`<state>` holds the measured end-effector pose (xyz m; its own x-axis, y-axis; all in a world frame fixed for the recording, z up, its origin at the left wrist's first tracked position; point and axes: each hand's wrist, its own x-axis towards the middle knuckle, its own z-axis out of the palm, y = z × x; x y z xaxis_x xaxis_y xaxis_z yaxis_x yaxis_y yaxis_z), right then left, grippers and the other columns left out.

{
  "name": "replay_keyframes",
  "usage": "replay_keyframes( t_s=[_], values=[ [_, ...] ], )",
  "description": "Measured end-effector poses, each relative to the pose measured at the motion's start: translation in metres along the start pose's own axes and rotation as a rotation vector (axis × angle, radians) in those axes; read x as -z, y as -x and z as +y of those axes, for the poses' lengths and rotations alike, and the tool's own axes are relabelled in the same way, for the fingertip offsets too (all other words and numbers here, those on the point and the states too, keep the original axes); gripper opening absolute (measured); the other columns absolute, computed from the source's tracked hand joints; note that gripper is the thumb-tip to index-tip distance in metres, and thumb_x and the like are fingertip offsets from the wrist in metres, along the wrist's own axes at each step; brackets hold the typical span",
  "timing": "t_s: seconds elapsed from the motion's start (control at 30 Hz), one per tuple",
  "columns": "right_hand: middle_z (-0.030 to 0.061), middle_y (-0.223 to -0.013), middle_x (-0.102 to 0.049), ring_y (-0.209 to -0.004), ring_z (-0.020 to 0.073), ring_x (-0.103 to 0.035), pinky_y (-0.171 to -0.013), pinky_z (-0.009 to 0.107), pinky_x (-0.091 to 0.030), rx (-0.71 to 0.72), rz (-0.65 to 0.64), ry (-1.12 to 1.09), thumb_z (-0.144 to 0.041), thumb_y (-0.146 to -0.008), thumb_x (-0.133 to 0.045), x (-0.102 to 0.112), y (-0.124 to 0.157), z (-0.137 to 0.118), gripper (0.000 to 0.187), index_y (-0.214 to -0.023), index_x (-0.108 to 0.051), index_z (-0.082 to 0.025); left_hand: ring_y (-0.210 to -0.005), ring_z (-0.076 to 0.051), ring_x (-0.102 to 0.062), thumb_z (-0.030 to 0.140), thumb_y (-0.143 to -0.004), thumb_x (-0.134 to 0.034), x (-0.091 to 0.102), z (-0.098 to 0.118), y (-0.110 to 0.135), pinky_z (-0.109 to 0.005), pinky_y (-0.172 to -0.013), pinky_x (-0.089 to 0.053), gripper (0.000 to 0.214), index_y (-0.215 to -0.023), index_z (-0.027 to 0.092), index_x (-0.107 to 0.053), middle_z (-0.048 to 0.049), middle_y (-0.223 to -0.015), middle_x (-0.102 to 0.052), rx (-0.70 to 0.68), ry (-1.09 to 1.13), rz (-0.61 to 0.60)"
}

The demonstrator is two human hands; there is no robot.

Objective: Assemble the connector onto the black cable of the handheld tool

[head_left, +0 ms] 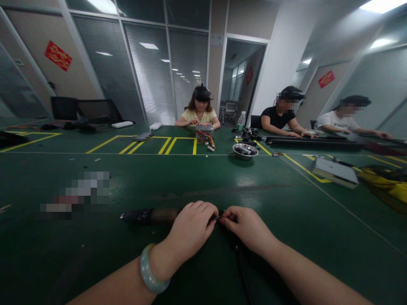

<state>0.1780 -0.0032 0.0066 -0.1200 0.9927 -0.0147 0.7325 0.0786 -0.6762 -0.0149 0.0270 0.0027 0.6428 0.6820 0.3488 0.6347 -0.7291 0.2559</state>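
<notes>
An electric screwdriver (163, 216) with a dark body and a metal tip lies on the green table, its tip toward the left. My left hand (196, 220) wraps over its rear end, with the thumb and fingertips near the tail. Close beside it, my right hand (246, 224) pinches the end of a black power cord (243, 271) against that tail. Fingers partly cover the connector between my hands, so I cannot tell whether it is seated. From there the cord runs down toward the table's near edge.
Ahead stands a metal bowl (235, 149) of small dark parts, with a water bottle (241, 125) behind it. A power supply (203, 128) with coloured wires lies before a person across the table. Two people work at the right, near a silver box (335, 170).
</notes>
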Motion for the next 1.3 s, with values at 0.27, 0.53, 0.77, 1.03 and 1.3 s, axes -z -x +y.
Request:
replay_keyframes(
  t_s=[0.27,0.53,0.77,1.03,1.3],
  values=[
    [-0.0002,-0.077,-0.07,-0.068,0.0144,-0.062,-0.059,0.023,-0.038,0.003,-0.004,-0.008,-0.034,-0.086,-0.058,0.0006,0.0008,0.0001,0.016,-0.085,-0.07,-0.022,-0.095,-0.02,-0.056,0.017,-0.085,-0.058,0.0029,0.0005,-0.0007,-0.036,-0.084,-0.044,0.013,-0.096,0.023,-0.059,0.0001,-0.099,-0.063,-0.013,0.024,-0.02],
    [-0.0002,-0.077,-0.071,-0.068,0.0146,-0.063,-0.06,0.023,-0.039,0.007,0.0,0.004,-0.033,-0.086,-0.059,0.0003,0.0,-0.0016,0.015,-0.085,-0.07,-0.022,-0.095,-0.02,-0.057,0.019,-0.088,-0.055,0.0014,-0.0009,0.0002,-0.036,-0.085,-0.044,0.011,-0.097,0.022,-0.059,-0.0021,-0.099,-0.063,-0.039,0.006,-0.004],
    [-0.0017,-0.077,-0.071,-0.068,0.014,-0.063,-0.059,0.023,-0.038,0.007,0.003,-0.008,-0.034,-0.086,-0.059,0.0001,0.0,0.0001,0.015,-0.084,-0.07,-0.023,-0.094,-0.02,-0.056,0.019,-0.085,-0.059,0.0016,0.0001,0.0003,-0.037,-0.083,-0.044,0.014,-0.099,0.022,-0.058,-0.0008,-0.098,-0.062,0.016,0.018,-0.006],
    [-0.0006,-0.077,-0.071,-0.068,0.0145,-0.062,-0.059,0.023,-0.038,0.011,-0.004,-0.008,-0.034,-0.086,-0.059,0.0003,0.0004,0.0009,0.016,-0.086,-0.07,-0.023,-0.096,-0.02,-0.056,0.017,-0.086,-0.057,0.0023,-0.0004,-0.0005,-0.037,-0.086,-0.043,0.013,-0.097,0.023,-0.059,-0.0003,-0.1,-0.063,-0.021,0.026,-0.022],
    [-0.0007,-0.076,-0.07,-0.066,0.0136,-0.061,-0.058,0.022,-0.037,0.025,0.004,-0.016,-0.033,-0.086,-0.059,-0.0005,0.0,0.0031,0.016,-0.085,-0.07,-0.022,-0.096,-0.02,-0.055,0.016,-0.086,-0.057,0.0049,0.0016,-0.0001,-0.036,-0.084,-0.043,0.014,-0.098,0.022,-0.059,-0.0005,-0.101,-0.063,-0.034,0.02,-0.022]
  ],
)
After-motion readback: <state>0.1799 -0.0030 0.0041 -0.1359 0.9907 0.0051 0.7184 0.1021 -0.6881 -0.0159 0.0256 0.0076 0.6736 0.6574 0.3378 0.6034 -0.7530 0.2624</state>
